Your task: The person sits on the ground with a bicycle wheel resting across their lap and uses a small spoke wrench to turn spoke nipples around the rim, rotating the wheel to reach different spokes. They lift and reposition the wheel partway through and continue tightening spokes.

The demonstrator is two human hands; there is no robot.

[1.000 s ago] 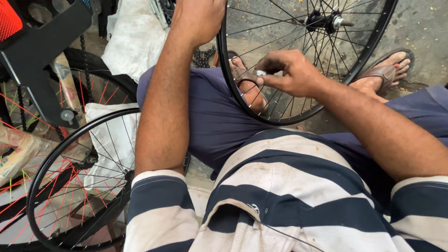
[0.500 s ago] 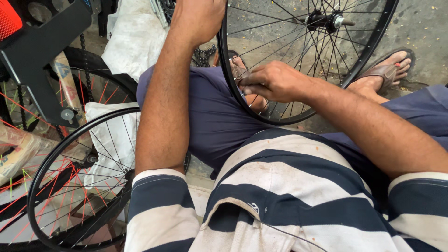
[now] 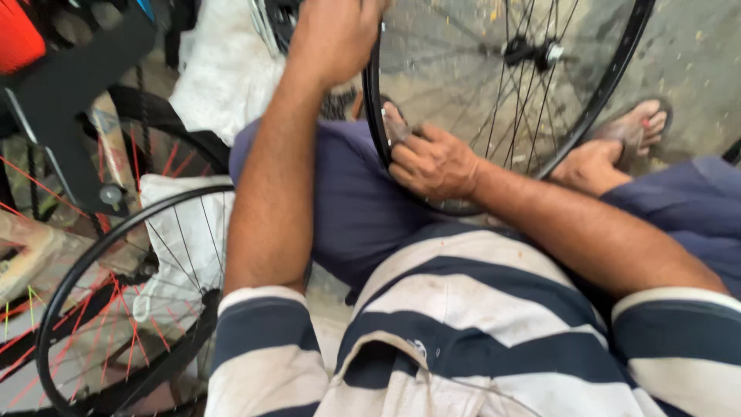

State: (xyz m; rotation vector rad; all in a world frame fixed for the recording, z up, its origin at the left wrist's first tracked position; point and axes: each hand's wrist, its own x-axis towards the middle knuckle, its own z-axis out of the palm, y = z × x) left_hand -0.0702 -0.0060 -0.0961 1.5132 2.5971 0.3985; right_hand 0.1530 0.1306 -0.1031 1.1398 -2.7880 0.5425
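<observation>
gripping black wheel rim [image 3: 594, 108] w/ left hand [image 3: 336, 35] up top, right hand [image 3: 434, 162] clamped on rim's lower edge, over lap.

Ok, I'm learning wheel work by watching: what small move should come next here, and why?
Probably a slight turn of the rim with the left hand, bringing the next spoke round. That hand grips the top of the black wheel, while the right hand pinches at the inner rim where spokes end; whether it holds a tool is unclear.
</observation>
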